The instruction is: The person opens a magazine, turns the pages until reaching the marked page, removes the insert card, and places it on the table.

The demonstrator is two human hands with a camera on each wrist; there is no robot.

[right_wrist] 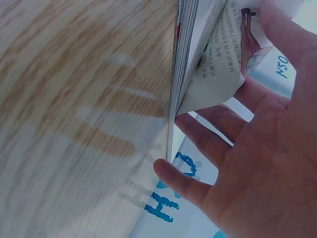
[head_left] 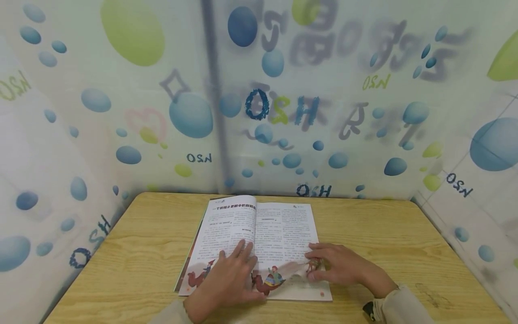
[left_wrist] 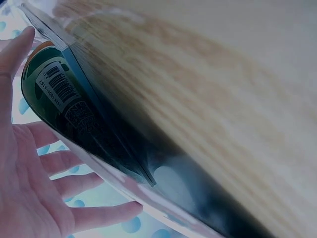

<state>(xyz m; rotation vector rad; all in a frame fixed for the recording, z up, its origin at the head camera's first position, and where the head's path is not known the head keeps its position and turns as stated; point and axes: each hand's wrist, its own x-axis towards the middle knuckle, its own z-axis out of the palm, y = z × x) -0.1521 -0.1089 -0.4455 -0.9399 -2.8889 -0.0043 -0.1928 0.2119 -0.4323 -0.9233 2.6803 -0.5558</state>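
A printed magazine (head_left: 283, 234) lies spread on the wooden table, with text columns and camel-rider drawings near its lower edge. My left hand (head_left: 230, 276) rests across the lower left page near the fold, fingers extended. In the left wrist view, that hand (left_wrist: 34, 173) has spread fingers beside the dark green back cover (left_wrist: 59, 94), which bears a barcode. At the right page's outer edge, my right hand (head_left: 344, 265) touches the paper. The right wrist view has a page (right_wrist: 218, 84) lifted and curved away from the stack, against the right hand's (right_wrist: 247, 144) fairly straight fingers.
The yellowish wooden table (head_left: 133, 252) extends on both sides of the magazine. Behind and beside it hang pale curtain-like walls (head_left: 194, 180) printed with blue and green drops and H2O lettering. A dark band (head_left: 368, 310) circles the right wrist by the sleeve.
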